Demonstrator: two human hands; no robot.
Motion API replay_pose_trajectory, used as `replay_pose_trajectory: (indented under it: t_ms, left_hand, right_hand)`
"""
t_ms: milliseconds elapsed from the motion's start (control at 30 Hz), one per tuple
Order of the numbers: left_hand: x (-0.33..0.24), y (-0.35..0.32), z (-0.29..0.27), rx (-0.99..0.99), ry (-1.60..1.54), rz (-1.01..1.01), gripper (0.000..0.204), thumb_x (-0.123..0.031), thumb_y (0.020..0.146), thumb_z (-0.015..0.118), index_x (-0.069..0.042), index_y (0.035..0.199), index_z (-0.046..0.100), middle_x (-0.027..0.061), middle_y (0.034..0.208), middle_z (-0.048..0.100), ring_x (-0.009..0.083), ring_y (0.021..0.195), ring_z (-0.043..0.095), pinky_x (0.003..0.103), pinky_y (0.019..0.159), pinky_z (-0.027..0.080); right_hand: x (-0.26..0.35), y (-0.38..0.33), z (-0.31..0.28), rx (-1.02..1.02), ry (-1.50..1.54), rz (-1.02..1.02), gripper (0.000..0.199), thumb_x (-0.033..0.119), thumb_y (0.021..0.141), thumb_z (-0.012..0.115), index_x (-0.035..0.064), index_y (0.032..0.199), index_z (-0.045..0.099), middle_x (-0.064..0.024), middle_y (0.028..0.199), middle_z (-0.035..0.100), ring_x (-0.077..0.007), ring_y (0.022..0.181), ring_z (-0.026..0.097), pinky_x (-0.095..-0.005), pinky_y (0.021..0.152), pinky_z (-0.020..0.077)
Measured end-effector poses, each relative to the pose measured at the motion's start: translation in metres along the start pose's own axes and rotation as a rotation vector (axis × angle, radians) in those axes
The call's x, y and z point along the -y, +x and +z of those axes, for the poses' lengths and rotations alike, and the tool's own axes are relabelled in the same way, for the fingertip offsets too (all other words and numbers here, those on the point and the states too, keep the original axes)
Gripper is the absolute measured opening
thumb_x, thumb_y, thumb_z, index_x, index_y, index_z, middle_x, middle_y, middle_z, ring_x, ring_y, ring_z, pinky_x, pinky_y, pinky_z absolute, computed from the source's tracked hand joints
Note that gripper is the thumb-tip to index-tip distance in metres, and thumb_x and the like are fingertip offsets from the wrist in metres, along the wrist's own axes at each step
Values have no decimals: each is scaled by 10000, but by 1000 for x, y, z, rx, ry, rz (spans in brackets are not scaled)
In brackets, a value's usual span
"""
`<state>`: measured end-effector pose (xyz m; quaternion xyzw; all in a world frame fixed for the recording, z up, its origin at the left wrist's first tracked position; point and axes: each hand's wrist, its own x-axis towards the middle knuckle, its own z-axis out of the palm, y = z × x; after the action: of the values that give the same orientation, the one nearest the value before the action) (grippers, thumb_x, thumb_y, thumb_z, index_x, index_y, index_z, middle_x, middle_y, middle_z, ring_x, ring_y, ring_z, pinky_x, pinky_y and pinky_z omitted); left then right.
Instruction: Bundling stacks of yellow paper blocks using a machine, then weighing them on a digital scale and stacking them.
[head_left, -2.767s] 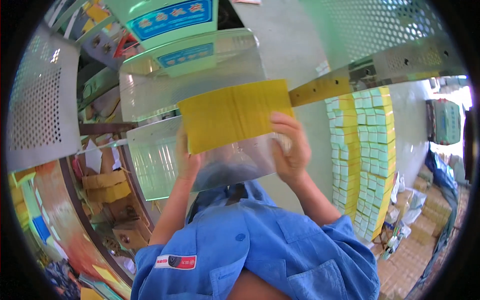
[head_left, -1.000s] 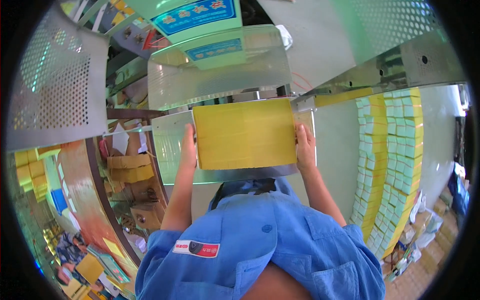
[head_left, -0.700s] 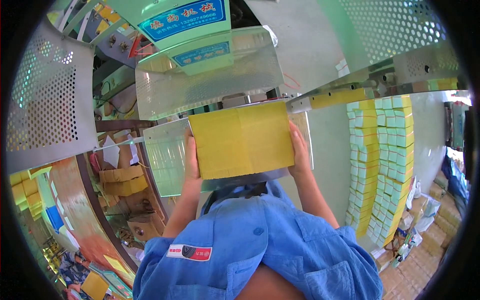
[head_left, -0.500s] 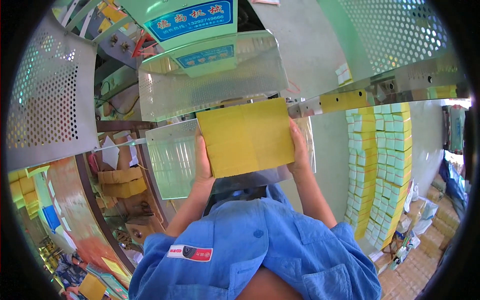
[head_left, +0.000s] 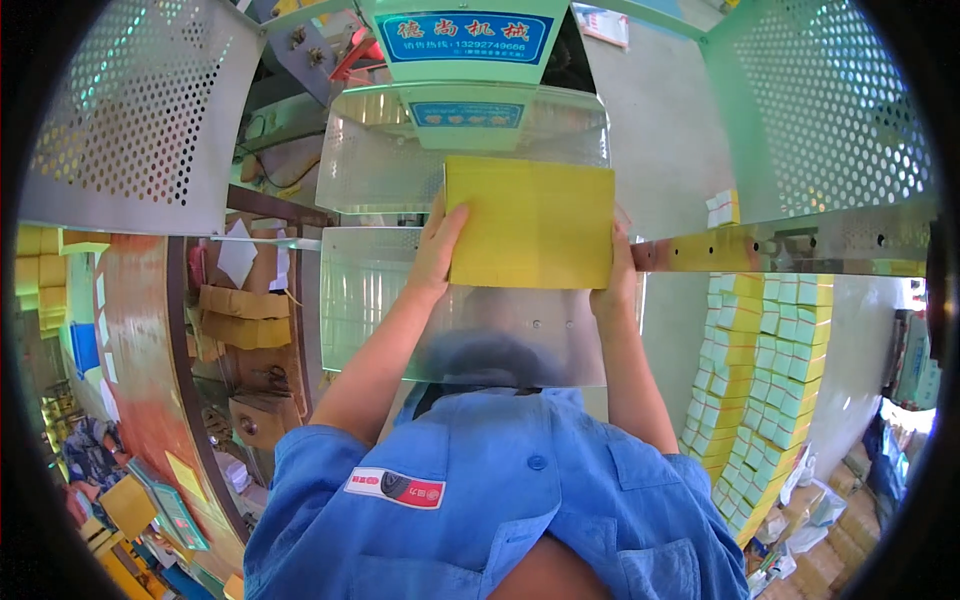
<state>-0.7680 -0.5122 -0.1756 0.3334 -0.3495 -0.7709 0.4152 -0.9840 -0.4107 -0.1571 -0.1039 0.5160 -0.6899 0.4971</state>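
A thick stack of yellow paper sheets (head_left: 530,222) is held flat between both hands, over a shiny metal tray (head_left: 480,320) of a green machine (head_left: 462,60). My left hand (head_left: 438,245) grips the stack's left edge, fingers up along its side. My right hand (head_left: 612,270) presses against the right edge. The stack's far edge lies just below the machine's clear curved guard (head_left: 380,150). Both forearms rise from a blue work jacket (head_left: 500,510).
Perforated metal panels stand at the upper left (head_left: 140,110) and upper right (head_left: 830,100). A metal rail (head_left: 800,245) runs right of the stack. Tall piles of yellow and green packs (head_left: 760,370) stand at the right; cardboard boxes (head_left: 245,315) sit at the left.
The stack has gone from tilted in a loose hold to flat and squared between both hands, and has moved up and forward toward the machine's guard.
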Motion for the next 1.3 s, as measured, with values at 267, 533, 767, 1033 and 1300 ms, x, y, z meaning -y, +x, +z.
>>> replay_pose_trajectory:
  t_ms: [267, 533, 767, 1033, 1300]
  left_hand:
    - [-1, 4, 2, -13, 45, -48, 530, -257, 978, 600, -50, 1432, 419, 53, 1313, 546, 155, 1180, 532, 320, 994, 440]
    - [7, 8, -7, -204, 128, -111, 417, -312, 965, 640, -69, 1275, 505, 56, 1186, 598, 130, 1084, 570, 294, 889, 479]
    - [-6, 8, 6, -171, 184, -165, 423, -377, 962, 632, -69, 1236, 536, 39, 1128, 621, 122, 1048, 586, 296, 873, 484]
    - [14, 15, 18, -201, 112, -140, 421, -384, 971, 604, -51, 1226, 583, 32, 1126, 629, 113, 1044, 587, 274, 899, 462]
    - [9, 19, 15, -195, 217, -138, 446, -399, 976, 590, -46, 1248, 574, 23, 1156, 619, 118, 1035, 583, 275, 921, 447]
  right_hand:
    - [-4, 12, -4, 4, 41, 14, 420, 346, 1004, 490, 90, 1333, 535, -12, 1233, 593, -138, 1133, 553, -296, 928, 451]
    - [-9, 20, -9, 66, 71, -17, 436, 378, 1002, 488, 72, 1308, 543, -31, 1213, 601, -141, 1106, 561, -290, 910, 451]
    - [-19, 25, -18, -75, 115, 150, 406, 384, 990, 541, 35, 1191, 590, -46, 1067, 660, -130, 974, 623, -289, 832, 493]
    - [-49, 47, -43, -257, -57, 54, 278, 287, 956, 612, 35, 1065, 651, -47, 959, 684, -117, 821, 660, -279, 736, 529]
    - [-25, 28, -22, -220, -3, -38, 334, 307, 999, 534, 27, 1172, 589, -17, 967, 642, -100, 859, 626, -264, 757, 506]
